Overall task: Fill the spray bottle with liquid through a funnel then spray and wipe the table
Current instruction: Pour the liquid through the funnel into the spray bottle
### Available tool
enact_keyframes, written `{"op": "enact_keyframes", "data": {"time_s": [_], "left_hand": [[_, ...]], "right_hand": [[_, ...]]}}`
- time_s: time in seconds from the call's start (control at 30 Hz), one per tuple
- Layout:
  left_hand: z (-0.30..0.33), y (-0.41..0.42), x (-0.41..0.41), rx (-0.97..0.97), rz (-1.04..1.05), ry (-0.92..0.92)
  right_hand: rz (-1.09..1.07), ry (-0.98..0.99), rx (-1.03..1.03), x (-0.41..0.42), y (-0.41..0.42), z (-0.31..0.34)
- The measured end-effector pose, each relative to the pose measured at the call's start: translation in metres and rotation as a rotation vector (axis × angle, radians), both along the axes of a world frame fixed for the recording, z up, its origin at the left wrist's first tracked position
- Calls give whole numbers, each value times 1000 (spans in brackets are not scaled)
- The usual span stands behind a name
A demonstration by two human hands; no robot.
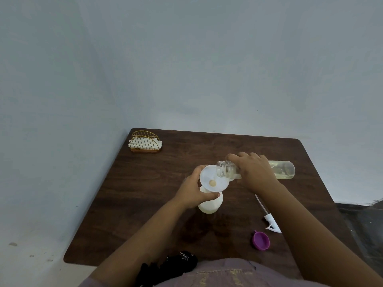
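Left hand (191, 190) grips the funnel (213, 179) steady on the spray bottle (210, 205); right hand (253, 172) grips the tilted refill bottle (284, 169), mouth over the funnel for pouring.

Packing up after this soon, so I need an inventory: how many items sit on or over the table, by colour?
White: 3 (funnel, spray bottle, spray head)
Clear: 1 (liquid bottle)
Purple: 1 (cap)
Gold: 1 (napkin holder)
Black: 1 (cloth)
Total: 7

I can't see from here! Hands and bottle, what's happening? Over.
Left hand grips white funnel on white spray bottle. Right hand tips clear bottle of yellowish liquid over it. Nothing blocking.
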State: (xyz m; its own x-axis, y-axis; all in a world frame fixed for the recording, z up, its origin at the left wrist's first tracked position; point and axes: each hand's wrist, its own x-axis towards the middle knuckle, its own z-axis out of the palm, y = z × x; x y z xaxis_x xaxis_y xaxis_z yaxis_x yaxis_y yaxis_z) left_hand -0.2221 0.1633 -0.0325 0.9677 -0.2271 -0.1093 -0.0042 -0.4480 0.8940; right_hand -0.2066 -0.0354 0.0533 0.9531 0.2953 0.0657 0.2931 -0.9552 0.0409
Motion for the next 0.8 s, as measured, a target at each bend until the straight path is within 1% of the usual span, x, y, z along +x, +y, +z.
{"op": "enact_keyframes", "data": {"time_s": [0.8], "left_hand": [[0, 0, 1, 9, -10, 6]], "right_hand": [[3, 4, 1, 1, -1, 0]]}}
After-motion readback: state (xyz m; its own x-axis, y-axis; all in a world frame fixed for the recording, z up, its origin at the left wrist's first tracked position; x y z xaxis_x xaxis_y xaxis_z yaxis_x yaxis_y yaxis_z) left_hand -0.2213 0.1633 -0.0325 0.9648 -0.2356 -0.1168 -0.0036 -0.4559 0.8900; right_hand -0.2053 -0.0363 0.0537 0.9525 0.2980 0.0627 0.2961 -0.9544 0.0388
